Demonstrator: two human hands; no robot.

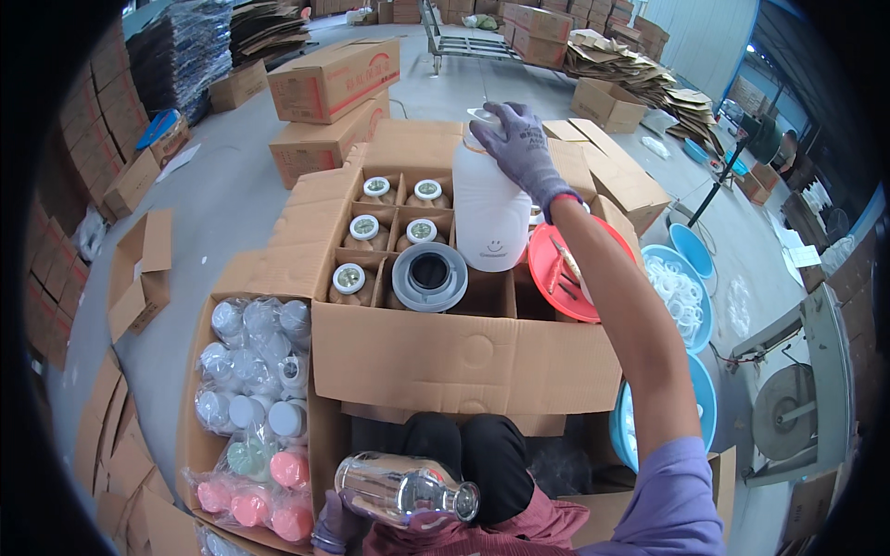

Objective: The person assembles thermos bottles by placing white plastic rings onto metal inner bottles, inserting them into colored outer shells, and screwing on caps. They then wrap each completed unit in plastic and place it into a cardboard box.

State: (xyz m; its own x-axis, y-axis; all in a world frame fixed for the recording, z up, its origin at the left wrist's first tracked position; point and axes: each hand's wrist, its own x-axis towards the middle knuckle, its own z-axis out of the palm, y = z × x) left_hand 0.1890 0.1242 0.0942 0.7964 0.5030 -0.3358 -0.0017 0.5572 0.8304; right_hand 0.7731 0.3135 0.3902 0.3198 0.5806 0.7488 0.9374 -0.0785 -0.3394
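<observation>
My left hand point(337, 526), in a grey-purple glove, is closed round the base end of a shiny silver flask liner point(400, 489). The liner lies on its side above my lap, its mouth facing right. Out ahead, my gloved right hand point(521, 153) grips the top of a tall white plastic jug point(487, 208) with a printed smiling face. The jug stands upright in or over the divided cardboard carton point(477, 366). Beside it, a grey plastic ring point(429, 277) with a dark centre rests on the dividers. Several white-rimmed bottle tops point(365, 227) show in the carton's left cells.
A red tray point(593, 264) with small tools sits on the carton's right side. Blue basins point(691, 324) of white rings stand to the right. At left, an open box holds bagged white, green and pink caps point(250, 506). Stacked cartons point(334, 83) stand ahead.
</observation>
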